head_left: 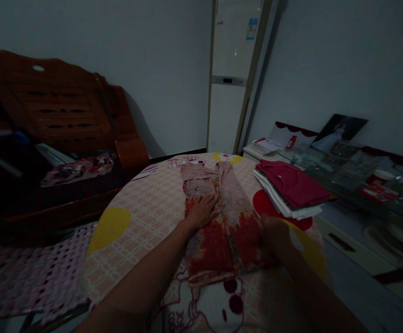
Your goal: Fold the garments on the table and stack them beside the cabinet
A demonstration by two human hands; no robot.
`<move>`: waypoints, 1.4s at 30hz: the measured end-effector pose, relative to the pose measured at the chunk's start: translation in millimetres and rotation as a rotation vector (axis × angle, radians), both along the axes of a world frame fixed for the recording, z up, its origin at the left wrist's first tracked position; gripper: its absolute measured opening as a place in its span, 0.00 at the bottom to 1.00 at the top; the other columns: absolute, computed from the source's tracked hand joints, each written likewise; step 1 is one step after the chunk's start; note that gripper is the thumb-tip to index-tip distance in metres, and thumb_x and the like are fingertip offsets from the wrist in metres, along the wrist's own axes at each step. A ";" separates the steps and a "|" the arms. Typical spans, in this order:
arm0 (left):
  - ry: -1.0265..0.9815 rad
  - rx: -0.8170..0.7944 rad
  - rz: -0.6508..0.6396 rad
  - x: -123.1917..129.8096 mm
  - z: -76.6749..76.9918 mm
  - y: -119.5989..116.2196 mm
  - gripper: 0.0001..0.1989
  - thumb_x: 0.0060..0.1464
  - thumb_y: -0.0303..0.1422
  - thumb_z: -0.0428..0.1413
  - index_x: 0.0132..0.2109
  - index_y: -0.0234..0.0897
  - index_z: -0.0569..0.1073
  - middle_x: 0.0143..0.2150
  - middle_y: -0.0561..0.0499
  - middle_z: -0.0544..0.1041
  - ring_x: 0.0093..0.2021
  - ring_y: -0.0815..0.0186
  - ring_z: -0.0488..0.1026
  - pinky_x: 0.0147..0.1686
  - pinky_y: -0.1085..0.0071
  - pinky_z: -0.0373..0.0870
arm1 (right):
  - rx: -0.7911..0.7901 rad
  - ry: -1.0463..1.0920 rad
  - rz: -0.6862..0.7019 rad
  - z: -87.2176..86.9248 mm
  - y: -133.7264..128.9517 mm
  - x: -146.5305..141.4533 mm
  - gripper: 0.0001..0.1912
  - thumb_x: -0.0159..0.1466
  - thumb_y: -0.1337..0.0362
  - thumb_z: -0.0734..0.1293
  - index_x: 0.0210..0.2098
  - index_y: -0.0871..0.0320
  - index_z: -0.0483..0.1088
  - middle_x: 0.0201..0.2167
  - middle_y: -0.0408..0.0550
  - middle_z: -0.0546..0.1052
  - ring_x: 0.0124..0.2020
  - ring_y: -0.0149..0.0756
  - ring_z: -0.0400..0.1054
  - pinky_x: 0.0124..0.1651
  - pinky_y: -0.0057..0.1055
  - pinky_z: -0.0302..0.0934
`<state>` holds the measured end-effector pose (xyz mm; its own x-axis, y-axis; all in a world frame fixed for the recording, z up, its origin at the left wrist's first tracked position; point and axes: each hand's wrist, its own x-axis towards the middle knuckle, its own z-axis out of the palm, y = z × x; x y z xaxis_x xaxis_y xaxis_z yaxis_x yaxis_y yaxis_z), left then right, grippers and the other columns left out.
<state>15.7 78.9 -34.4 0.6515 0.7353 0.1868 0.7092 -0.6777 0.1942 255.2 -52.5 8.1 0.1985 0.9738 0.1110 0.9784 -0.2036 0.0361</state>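
A pink-grey and rust-red garment (212, 240) lies spread on a round table with a patterned cloth (142, 208). My left hand (203, 211) rests flat on the left part of the garment, its fingers stretched out towards the middle seam. At the garment's right edge is my right hand (272, 231), its fingers bent against the fabric and blurred, so whether they pinch it is hard to make out. One section of the garment is folded over near its far left end.
A stack of folded clothes with a dark red one on top (291, 182) sits at the table's right. Beyond it stands a glass-topped cabinet (347, 171) with small items. At left are a wooden bench (62, 106) and a woven seat (31, 273).
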 end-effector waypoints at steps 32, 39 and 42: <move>0.049 0.022 0.005 -1.2 -0.1 1.1 0.29 0.66 0.43 0.42 0.69 0.36 0.56 0.70 0.38 0.57 0.70 0.51 0.53 0.66 0.46 0.48 | 0.202 0.055 0.504 -46.7 50.2 13.0 0.22 0.71 0.64 0.55 0.61 0.64 0.65 0.61 0.62 0.68 0.63 0.47 0.60 0.62 0.45 0.55; 0.061 -0.002 0.006 -1.7 -4.4 1.0 0.30 0.66 0.43 0.43 0.70 0.34 0.54 0.71 0.38 0.55 0.71 0.51 0.51 0.66 0.46 0.46 | 0.126 0.213 0.666 -22.2 21.6 -5.5 0.13 0.67 0.68 0.60 0.48 0.60 0.73 0.50 0.57 0.76 0.54 0.43 0.67 0.57 0.42 0.57; -0.046 -0.011 0.006 -3.4 2.2 1.0 0.29 0.64 0.42 0.47 0.67 0.34 0.59 0.69 0.36 0.60 0.68 0.51 0.56 0.65 0.48 0.50 | -0.078 0.305 0.727 1.4 -4.0 -15.7 0.08 0.65 0.65 0.64 0.34 0.59 0.74 0.35 0.49 0.78 0.39 0.37 0.70 0.44 0.32 0.60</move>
<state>12.3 79.8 -32.2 0.6375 0.7417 0.2085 0.7037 -0.6707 0.2346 239.6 -56.5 9.5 -0.4799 0.8736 0.0802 0.8341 0.4827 -0.2670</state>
